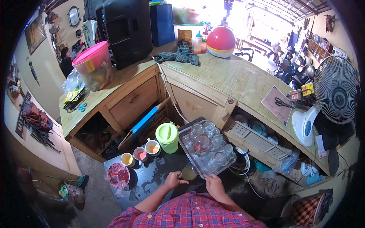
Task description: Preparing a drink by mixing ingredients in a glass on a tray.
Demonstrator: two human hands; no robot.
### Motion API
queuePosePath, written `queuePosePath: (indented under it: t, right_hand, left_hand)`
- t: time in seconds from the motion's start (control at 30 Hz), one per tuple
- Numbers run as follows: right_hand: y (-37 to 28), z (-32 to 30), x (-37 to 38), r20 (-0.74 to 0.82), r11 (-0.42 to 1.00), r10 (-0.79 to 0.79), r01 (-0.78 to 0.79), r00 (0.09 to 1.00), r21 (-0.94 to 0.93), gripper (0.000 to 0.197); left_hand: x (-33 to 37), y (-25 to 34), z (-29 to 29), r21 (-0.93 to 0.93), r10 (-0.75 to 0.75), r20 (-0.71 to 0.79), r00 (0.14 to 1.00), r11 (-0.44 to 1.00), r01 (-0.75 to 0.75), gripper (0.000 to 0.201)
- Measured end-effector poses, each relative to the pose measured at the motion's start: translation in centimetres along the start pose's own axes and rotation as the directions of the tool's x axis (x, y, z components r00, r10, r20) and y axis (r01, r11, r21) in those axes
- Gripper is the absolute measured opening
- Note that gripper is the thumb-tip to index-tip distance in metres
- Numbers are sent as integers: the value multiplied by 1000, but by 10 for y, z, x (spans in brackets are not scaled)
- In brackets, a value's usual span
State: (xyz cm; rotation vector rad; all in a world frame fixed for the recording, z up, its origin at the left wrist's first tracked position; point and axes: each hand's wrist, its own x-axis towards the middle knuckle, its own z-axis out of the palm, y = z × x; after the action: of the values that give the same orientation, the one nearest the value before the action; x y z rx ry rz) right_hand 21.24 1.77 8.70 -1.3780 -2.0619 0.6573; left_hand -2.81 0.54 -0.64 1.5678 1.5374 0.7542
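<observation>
On the dark wet table, my left hand [174,181] grips the side of a glass mug [188,174] of greenish-yellow liquid. My right hand [215,185] is closed on a thin metal utensil [198,172], possibly a spoon, slanting beside the mug; its far end is hard to make out. Ahead stands a lime-green lidded pitcher [167,138]. To its left are a white cup with orange contents [153,147], a cup with pink contents [140,155] and a cup with yellow contents [128,159]. A container of red contents [118,175], with plastic around it, lies farther left.
A metal tray [184,142] of several upside-down-looking glass mugs [216,141] sits right of the pitcher. Beyond is a wooden counter [224,78] with open shelves, a fan [338,91], a red-white-yellow ball [221,41], a pink-lidded tub [93,68] and a black speaker [123,32].
</observation>
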Motion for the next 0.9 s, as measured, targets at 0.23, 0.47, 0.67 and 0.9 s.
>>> queuePosePath:
  t: [0.23, 0.47, 0.67, 0.9]
  right_hand:
    - [-9, 28, 33, 148, 973, -89, 118, 985, -198, 25]
    - [-24, 22, 27, 302, 971, -144, 194, 942, -141, 21]
    - [-14, 25, 46, 157, 975, -27, 61, 987, -214, 20]
    - [-16, 26, 37, 288, 985, -26, 73, 957, -153, 23]
  left_hand:
    - [-1, -3, 4, -55, 2, -13, 1000, 998, -2, 50]
    - [-3, -3, 6, -239, 52, -77, 996, 969, -69, 51]
    - [1, -16, 9, -13, 9, -49, 999, 1000, -9, 52]
    - [5, -2, 10, -180, 78, -77, 994, 980, -90, 53]
